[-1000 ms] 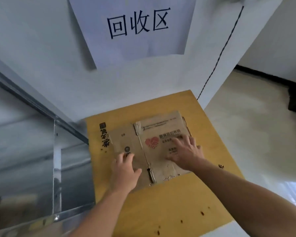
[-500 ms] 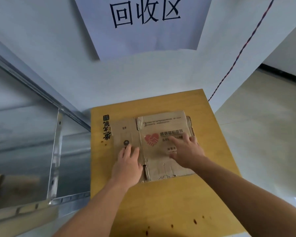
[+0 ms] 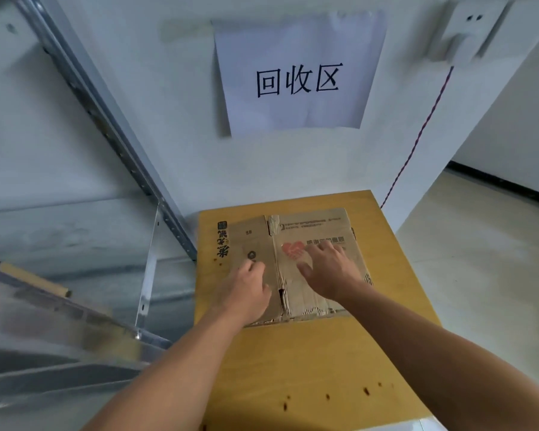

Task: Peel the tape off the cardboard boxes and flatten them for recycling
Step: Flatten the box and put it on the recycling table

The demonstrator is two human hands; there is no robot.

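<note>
A flattened brown cardboard box (image 3: pixel 311 225) with a red heart print lies on a larger yellow cardboard sheet (image 3: pixel 311 362) on the floor against the wall. My left hand (image 3: pixel 246 290) rests palm down on the box's left panel, fingers slightly curled. My right hand (image 3: pixel 330 272) presses flat on the right panel, fingers spread over the heart print. A strip of torn tape (image 3: pixel 274 223) runs along the fold at the far edge. Neither hand grips anything.
A white paper sign (image 3: pixel 296 76) with black characters hangs on the wall above. A metal shelf frame (image 3: pixel 147 272) stands at the left. A thin red cord (image 3: pixel 417 141) runs down the wall corner from a white socket (image 3: pixel 467 32). Pale floor (image 3: pixel 479 275) lies to the right.
The view has tilted up and shifted, showing more wall and the socket. Both hands stay pressed on the flattened box, with the right hand slid slightly toward the heart print.
</note>
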